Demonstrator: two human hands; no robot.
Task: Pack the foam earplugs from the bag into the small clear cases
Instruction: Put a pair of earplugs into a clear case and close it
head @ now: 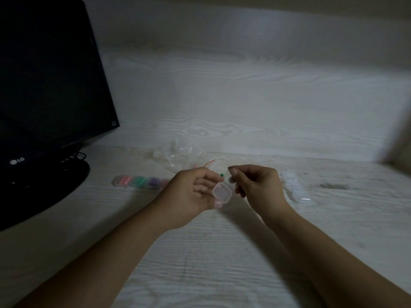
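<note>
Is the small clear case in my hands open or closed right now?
Open: the case shows its lid swung up, pinched by the right hand.

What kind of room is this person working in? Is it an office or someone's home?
Probably a desk at home or in a small office; which one is unclear. A dark LG monitor stands on a pale wood-grain desk against a matching panel, with its cables behind the stand.

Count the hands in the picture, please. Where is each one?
2. The left hand holds a small clear case above the table. The right hand is beside it and pinches the same case. None seems hidden.
</note>
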